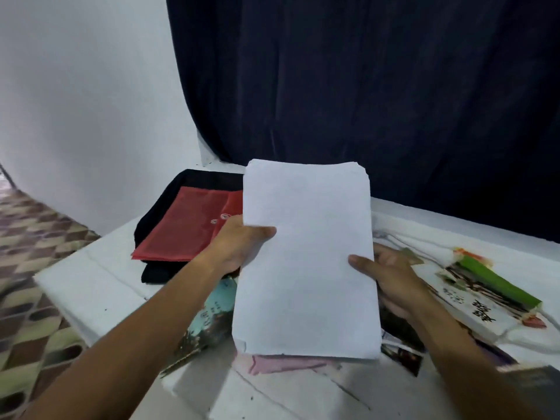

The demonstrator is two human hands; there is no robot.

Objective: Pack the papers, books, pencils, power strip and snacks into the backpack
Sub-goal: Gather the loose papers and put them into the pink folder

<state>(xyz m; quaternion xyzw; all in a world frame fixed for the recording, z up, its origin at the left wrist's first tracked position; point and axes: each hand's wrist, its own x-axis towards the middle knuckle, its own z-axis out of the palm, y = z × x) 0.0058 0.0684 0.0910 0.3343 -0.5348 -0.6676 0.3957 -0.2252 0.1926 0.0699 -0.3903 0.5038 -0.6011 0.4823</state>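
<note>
Stack of white papers (306, 259) held above table (91, 286), left hand (239, 247) and right hand (391, 277) gripping opposite edges, thumbs on top. Best kept square, slid flat into black backpack (157, 207) far left. Red folder (188, 225) atop backpack blocking entry. Books (472, 301), green packet (497, 280) alongside right.

Background's pretty plain: a dark curtain (378, 80) hangs behind the table's (91, 280) far edge, white wall (85, 95) off to the left, and a patterned brown-and-cream floor (33, 268) runs past the table's left edge.
</note>
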